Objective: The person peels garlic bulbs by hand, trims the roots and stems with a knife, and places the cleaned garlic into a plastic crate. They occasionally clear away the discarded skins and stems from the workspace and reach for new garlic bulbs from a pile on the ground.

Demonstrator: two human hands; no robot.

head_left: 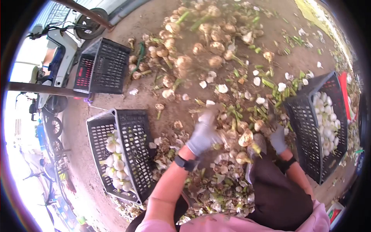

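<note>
Garlic bulbs (245, 139), round, brown-skinned and green-stemmed, are lying between the blurred fingers of the grey-gloved left hand (203, 135) and grey-gloved right hand (277, 140); whether either hand's fingers are pinching or spreading, I cannot tell. Black perforated plastic crates (135, 150) are flanking both, holding white bulbs (327, 123).

bright daylight, strongest at left; background beyond the scooter (63, 54) blown to white. narrow glare strip, upper right. open ground (286, 21) fairly evenly lit. left hand (203, 133) motion-smeared, right hand (277, 140) soft-edged. upper-centre bulbs (184, 63) hazy. fisheye bowing, black corners, rainbow flare lower left.
</note>
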